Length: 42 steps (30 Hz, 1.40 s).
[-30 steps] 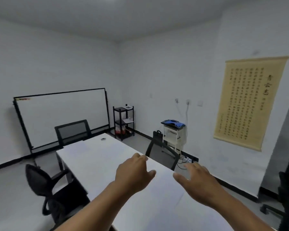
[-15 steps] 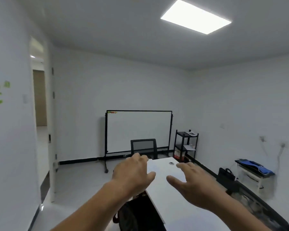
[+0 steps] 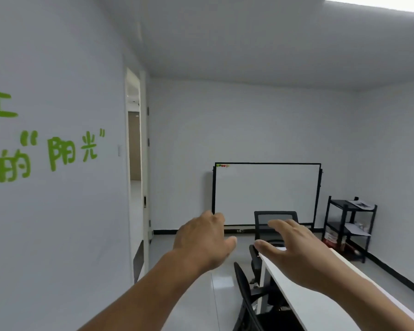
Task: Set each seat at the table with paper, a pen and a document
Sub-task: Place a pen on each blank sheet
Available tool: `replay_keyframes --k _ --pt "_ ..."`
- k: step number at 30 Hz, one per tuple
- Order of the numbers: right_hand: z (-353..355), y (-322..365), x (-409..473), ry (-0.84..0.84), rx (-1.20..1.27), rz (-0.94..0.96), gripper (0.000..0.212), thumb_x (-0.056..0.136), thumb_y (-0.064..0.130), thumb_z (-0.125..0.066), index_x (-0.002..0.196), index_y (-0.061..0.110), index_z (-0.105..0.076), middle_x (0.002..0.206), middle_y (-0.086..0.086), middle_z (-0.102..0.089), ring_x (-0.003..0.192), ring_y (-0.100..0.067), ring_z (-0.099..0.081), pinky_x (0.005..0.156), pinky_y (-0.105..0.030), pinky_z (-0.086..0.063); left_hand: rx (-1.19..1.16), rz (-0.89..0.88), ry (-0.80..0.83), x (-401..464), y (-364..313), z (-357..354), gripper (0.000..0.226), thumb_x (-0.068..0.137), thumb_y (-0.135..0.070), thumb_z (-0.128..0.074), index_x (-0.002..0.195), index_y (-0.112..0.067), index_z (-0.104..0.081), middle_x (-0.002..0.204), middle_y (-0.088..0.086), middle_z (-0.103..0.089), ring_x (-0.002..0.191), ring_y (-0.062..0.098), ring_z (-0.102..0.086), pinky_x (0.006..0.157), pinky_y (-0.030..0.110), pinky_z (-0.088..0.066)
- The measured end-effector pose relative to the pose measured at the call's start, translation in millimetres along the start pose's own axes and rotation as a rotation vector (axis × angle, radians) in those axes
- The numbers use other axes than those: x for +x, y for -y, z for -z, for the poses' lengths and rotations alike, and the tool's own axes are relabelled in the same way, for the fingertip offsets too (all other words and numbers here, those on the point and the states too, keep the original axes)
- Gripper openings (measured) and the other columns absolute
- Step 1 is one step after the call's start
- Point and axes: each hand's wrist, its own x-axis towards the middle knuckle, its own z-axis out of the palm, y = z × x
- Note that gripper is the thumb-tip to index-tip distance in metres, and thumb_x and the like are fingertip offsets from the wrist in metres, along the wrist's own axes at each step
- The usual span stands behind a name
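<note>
Above table: left grip loosely curled, right grip spread; both hold nothing.

A white table stands on the grey floor.

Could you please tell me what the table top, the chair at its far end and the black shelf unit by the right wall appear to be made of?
Table top: probably white laminate, smooth and matte, thin square edge.
Chair: black frame with what looks like a mesh back, since the whiteboard base shows faintly through it.
Shelf unit: likely black painted metal, judging by its slim straight posts; plastic cannot be ruled out.
</note>
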Motion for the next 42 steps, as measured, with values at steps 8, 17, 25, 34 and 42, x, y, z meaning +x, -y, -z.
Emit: replay_keyframes --k 8,17,25,34,42 --pt "-30 -24 143 -0.043 0.017 0.086 0.082 0.098 0.076 -0.046 0.164 0.029 -0.033 0.162 0.008 -0.044 0.147 -0.015 -0.041 0.112 -0.035 -0.041 0.037 0.07 -0.025 119 36 -19 0.063 0.102 -0.062 -0.058 0.155 -0.028 -0.051 0.152 -0.004 -0.055 0.128 0.022 -0.063 0.102 0.039 -0.054" --pt "-60 -31 307 -0.005 0.001 0.128 0.084 0.1 0.073 -0.047 0.167 0.026 -0.029 0.164 0.002 -0.042 0.149 -0.021 -0.039 0.115 -0.039 -0.041 0.054 0.151 -0.049 258 88 -30 0.067 0.102 -0.061 -0.058 0.16 -0.029 -0.048 0.161 -0.003 -0.051 0.137 0.025 -0.059 0.106 0.04 -0.052" --pt "-116 -10 441 0.025 -0.057 0.104 0.078 0.1 0.072 -0.047 0.161 0.024 -0.037 0.155 0.0 -0.049 0.144 -0.024 -0.043 0.113 -0.042 -0.044 0.075 0.156 -0.027 372 177 -55 0.068 0.102 -0.062 -0.056 0.16 -0.029 -0.047 0.161 -0.004 -0.05 0.137 0.024 -0.059 0.107 0.04 -0.053" --pt "-180 60 602 0.099 -0.151 0.027 0.069 0.101 0.063 -0.052 0.155 0.021 -0.044 0.153 -0.001 -0.049 0.144 -0.026 -0.045 0.111 -0.043 -0.045 0.111 0.102 0.087 517 313 -67 0.065 0.102 -0.061 -0.056 0.158 -0.028 -0.049 0.155 -0.005 -0.053 0.133 0.023 -0.059 0.098 0.036 -0.049" --pt "-214 81 710 0.104 -0.175 -0.033 0.067 0.1 0.064 -0.051 0.152 0.023 -0.046 0.15 0.002 -0.051 0.139 -0.023 -0.049 0.108 -0.041 -0.047 0.098 0.036 0.1 632 370 -79 0.057 0.102 -0.061 -0.055 0.146 -0.026 -0.056 0.142 -0.005 -0.059 0.123 0.022 -0.063 0.099 0.039 -0.054"
